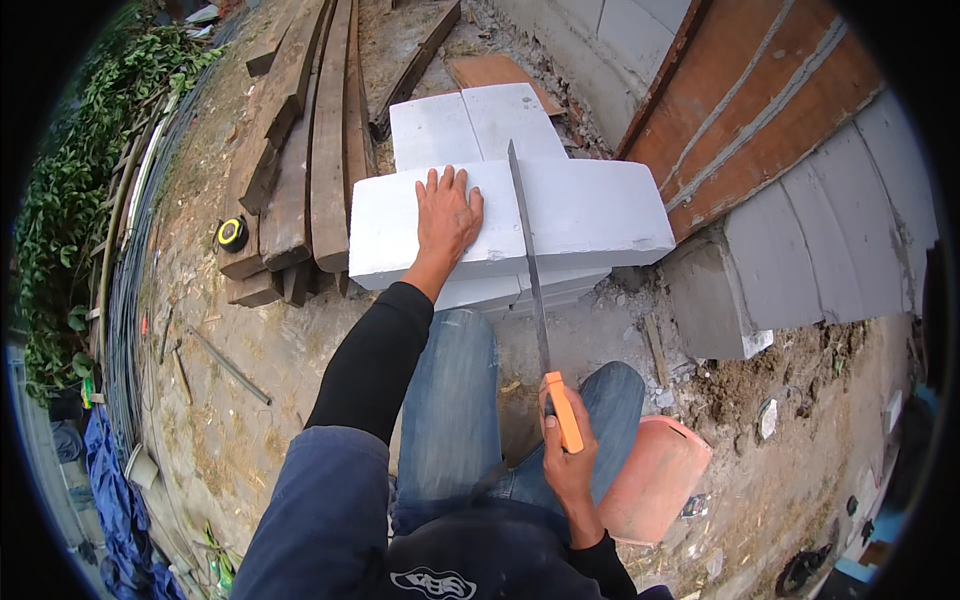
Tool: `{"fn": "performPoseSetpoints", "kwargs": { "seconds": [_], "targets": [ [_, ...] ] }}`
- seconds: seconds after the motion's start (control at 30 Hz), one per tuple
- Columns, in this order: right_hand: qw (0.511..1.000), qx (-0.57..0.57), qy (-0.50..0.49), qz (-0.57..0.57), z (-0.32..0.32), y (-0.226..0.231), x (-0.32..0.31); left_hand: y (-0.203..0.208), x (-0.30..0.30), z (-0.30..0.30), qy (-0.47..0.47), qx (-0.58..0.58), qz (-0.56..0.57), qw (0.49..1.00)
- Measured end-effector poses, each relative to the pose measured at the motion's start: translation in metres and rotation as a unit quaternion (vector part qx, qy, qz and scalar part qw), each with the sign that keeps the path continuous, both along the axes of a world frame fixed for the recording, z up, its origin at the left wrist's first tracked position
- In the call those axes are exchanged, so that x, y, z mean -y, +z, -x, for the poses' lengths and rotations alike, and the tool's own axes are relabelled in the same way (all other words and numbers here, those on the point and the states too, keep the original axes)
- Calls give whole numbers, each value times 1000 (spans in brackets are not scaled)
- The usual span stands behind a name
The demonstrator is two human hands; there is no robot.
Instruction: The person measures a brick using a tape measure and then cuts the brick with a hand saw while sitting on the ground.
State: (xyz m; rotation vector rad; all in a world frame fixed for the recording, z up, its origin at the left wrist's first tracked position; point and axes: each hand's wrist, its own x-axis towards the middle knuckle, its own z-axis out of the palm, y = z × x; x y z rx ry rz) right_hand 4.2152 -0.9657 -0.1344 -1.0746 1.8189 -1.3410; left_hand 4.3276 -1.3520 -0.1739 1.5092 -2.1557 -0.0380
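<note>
A long white lightweight concrete block point(600, 205) lies across other white blocks point(435, 125) stacked under it. My left hand point(448, 215) presses flat on its top, left of the middle, fingers spread. In my right hand point(571, 465) is the orange handle of a hand saw point(530, 250), fingers wrapped round it. The saw's thin dark blade runs away from me across the block's top near its middle, and crosses the near edge. Whether the teeth have cut into the block I cannot tell.
Wooden beams point(330, 150) are piled at the left, with a yellow and black tape measure point(232, 235) on them. A grey block wall point(800, 250) and a brown board point(740, 90) stand at the right. By my right knee lies a pinkish plastic piece point(655, 480).
</note>
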Motion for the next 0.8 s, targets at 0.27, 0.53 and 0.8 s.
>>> {"fn": "performPoseSetpoints", "kwargs": {
  "seconds": [0.27, 0.53, 0.8],
  "targets": [
    [1000, -30, 6, 8, 5, 26, 46, 2, 3, 5, -4, 6, 21, 1000],
    [998, -63, 13, -2, -1, 8, -36, 3, 0, 7, 3, -1, 3, 1000],
    [1000, 18, 10, 15, 8, 30, 85, 4, 0, 1, 3, 13, 15, 1000]
  ]
}}
